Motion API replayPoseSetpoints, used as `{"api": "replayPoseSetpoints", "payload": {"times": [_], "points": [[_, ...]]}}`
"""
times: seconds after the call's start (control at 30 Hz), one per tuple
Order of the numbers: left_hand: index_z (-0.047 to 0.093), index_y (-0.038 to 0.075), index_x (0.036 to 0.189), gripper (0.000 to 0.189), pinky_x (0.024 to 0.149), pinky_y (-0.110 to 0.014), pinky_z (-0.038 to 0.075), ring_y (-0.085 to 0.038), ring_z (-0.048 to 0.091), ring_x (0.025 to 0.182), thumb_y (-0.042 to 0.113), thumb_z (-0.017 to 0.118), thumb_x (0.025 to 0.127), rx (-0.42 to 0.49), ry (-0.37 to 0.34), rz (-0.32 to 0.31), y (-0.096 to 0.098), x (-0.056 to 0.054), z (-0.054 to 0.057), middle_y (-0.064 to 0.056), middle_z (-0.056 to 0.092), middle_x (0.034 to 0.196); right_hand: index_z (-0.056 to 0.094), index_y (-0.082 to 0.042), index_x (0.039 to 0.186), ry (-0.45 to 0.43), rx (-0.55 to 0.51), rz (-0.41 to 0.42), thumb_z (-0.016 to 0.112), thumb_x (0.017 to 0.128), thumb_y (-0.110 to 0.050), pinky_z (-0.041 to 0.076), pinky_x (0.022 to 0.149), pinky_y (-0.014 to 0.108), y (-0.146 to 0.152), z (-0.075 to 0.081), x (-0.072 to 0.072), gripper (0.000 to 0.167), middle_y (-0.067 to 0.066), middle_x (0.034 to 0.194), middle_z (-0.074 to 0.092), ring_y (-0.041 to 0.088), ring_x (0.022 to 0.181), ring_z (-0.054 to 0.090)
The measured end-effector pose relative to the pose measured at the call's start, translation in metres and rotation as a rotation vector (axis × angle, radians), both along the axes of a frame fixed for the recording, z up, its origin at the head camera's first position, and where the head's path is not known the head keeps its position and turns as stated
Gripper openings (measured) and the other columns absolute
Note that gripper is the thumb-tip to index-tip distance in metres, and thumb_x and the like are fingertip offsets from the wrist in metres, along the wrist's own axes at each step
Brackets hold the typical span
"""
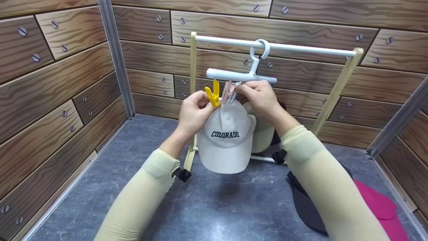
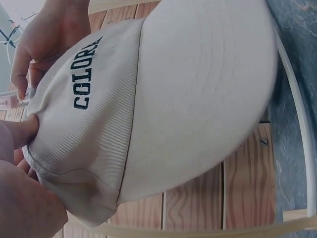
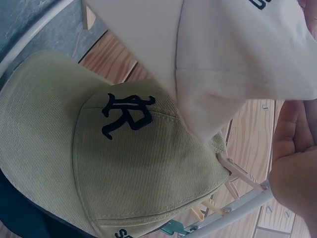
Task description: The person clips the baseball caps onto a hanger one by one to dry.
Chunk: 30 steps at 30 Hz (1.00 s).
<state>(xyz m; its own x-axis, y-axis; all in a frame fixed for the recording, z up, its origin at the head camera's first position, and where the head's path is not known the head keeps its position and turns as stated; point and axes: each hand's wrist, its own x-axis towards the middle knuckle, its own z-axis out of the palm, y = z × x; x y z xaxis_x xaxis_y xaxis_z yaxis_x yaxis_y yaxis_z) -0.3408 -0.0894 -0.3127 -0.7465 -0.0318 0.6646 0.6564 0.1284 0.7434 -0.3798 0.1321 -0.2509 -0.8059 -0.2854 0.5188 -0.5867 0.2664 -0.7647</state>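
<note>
A white baseball cap (image 1: 230, 120) lettered COLORADO hangs brim-down under a white hanger (image 1: 230, 74). With thumb in front and fingers behind, my left hand (image 1: 195, 112) pinches the cap's upper edge at its left side. A yellow clothespin (image 1: 214, 95) stands right at these fingertips. My right hand (image 1: 259, 97) pinches a grey-white clothespin (image 1: 235, 93) at the cap's top, beside a pink clothespin (image 1: 227, 92). Behind the white cap hangs a beige cap (image 3: 143, 163) with a dark letter, its edge at another pale clothespin (image 3: 240, 171).
The hanger hooks over the white rail (image 1: 307, 49) of a rack with wooden posts (image 1: 337, 90). On the grey marbled tabletop (image 1: 227, 207), a dark-brimmed cap (image 1: 304, 204) and a magenta cap (image 1: 378, 204) lie at the right, partly under my right forearm. Wood-patterned panels (image 1: 67, 87) enclose the table.
</note>
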Motion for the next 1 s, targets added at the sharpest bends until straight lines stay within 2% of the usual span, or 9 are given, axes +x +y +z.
{"api": "replayPoseSetpoints", "payload": {"times": [0.13,0.33,0.53,0.63,0.73,0.9,1.0], "points": [[0.073,0.001,0.097,0.009,0.067,-0.023,0.057,-0.009,0.068,0.076,0.003,0.082,0.099,0.033,-0.012,0.017,0.003,0.000,-0.001,-0.010,0.081,0.088,0.074,-0.014,0.066,-0.006,-0.013,-0.002,0.070,0.102,-0.011,0.057,0.070,0.023,0.000,-0.002,0.001,0.036,-0.007,0.070,0.073,0.010,0.070,0.067],[0.073,0.003,0.095,0.012,0.064,-0.024,0.057,-0.010,0.069,0.074,0.006,0.084,0.099,0.101,-0.043,-0.009,0.008,0.001,0.001,-0.010,0.081,0.086,0.071,-0.015,0.062,0.021,0.016,-0.036,0.073,0.101,-0.016,0.040,0.059,0.023,0.002,-0.005,0.000,0.039,-0.007,0.064,0.067,0.008,0.062,0.049],[0.074,0.000,0.103,0.011,0.071,-0.026,0.060,-0.013,0.072,0.083,0.005,0.083,0.100,0.066,-0.044,-0.022,0.008,0.002,0.001,-0.013,0.083,0.096,0.076,-0.012,0.072,0.012,0.026,-0.034,0.070,0.103,-0.018,0.034,0.059,0.024,0.004,-0.009,-0.003,0.032,-0.012,0.061,0.058,0.006,0.061,0.042],[0.073,-0.001,0.105,0.011,0.071,-0.025,0.057,-0.013,0.069,0.081,0.004,0.081,0.101,0.040,-0.037,-0.013,0.007,0.002,-0.001,-0.011,0.082,0.094,0.078,-0.012,0.077,-0.002,0.011,-0.038,0.071,0.104,-0.021,0.031,0.058,0.025,0.003,-0.011,-0.004,0.029,-0.012,0.060,0.052,0.007,0.062,0.040],[0.073,-0.001,0.104,0.010,0.071,-0.024,0.055,-0.011,0.067,0.080,0.003,0.081,0.100,0.033,-0.034,-0.002,0.007,0.001,-0.002,-0.010,0.081,0.093,0.077,-0.013,0.079,-0.014,-0.005,-0.040,0.071,0.104,-0.022,0.033,0.060,0.025,0.001,-0.014,-0.003,0.028,-0.011,0.062,0.051,0.008,0.065,0.042],[0.072,0.000,0.101,0.011,0.074,-0.024,0.056,-0.011,0.068,0.082,0.006,0.081,0.101,0.020,-0.033,0.003,0.008,0.000,-0.003,-0.010,0.082,0.096,0.079,-0.012,0.085,-0.046,-0.068,-0.015,0.070,0.105,-0.022,0.045,0.066,0.023,0.002,-0.019,-0.004,0.024,-0.009,0.075,0.067,0.007,0.073,0.053],[0.072,0.000,0.103,0.011,0.078,-0.025,0.058,-0.014,0.072,0.088,0.007,0.080,0.102,0.009,-0.029,0.001,0.009,0.001,-0.004,-0.011,0.083,0.099,0.081,-0.011,0.089,-0.045,-0.087,-0.016,0.070,0.105,-0.021,0.048,0.071,0.023,0.003,-0.021,-0.003,0.022,-0.008,0.082,0.072,0.007,0.076,0.056]]}}
